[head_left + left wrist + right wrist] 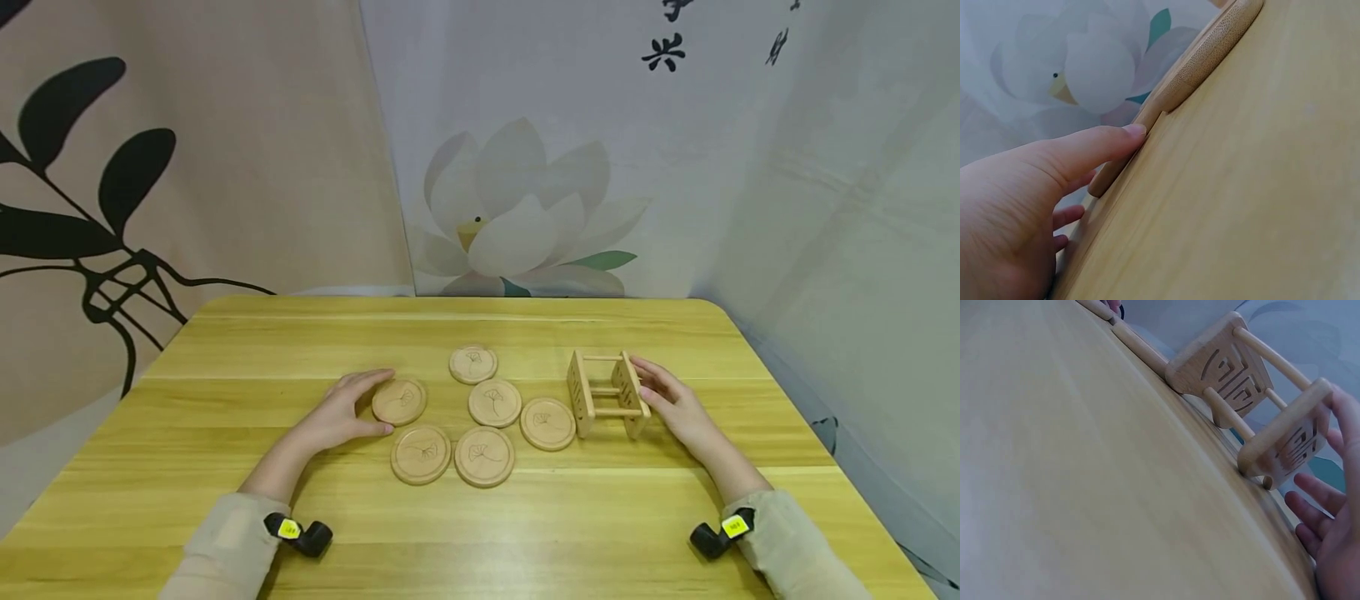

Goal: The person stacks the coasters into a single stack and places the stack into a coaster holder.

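Note:
My left hand spans a round wooden coaster lying flat on the table, thumb and forefinger at opposite parts of its rim. The left wrist view has the thumb against the edge of this coaster. To the right, my right hand touches the outer side panel of a small wooden rack with its fingertips. Two cut-out panels joined by rods make up the rack; it stands on the table. Loose, spread fingers show below the hand's contact with it.
Several more coasters with engraved leaf sprigs lie between the hands, among them one at the back, one in front and one beside the rack. The wooden table meets a printed curtain behind.

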A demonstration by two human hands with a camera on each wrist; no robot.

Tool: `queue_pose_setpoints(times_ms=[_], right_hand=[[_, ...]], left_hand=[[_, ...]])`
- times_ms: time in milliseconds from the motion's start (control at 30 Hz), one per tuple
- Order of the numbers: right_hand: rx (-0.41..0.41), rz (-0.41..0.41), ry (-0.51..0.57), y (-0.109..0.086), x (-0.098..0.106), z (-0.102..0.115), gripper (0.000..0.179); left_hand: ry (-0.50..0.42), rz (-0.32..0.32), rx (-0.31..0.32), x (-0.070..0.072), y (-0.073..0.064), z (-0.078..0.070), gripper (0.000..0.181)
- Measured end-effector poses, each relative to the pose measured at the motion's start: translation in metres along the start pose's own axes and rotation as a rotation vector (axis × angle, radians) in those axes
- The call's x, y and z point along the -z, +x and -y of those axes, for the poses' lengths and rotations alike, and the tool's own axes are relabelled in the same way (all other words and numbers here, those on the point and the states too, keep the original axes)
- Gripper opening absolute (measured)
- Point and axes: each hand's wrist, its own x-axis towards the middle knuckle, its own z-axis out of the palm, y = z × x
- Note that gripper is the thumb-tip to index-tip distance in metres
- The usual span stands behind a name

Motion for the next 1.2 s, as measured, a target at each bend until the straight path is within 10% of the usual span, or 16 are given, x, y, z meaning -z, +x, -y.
queue_pose_setpoints(times_ms=[1200], right_hand=[[-0.011, 0.025, 0.011, -0.0013, 0.0011, 0.0011, 0.050]], left_hand=[[-0.011, 0.012, -0.060, -0.0008, 0.0075, 0.0013, 0.078]])
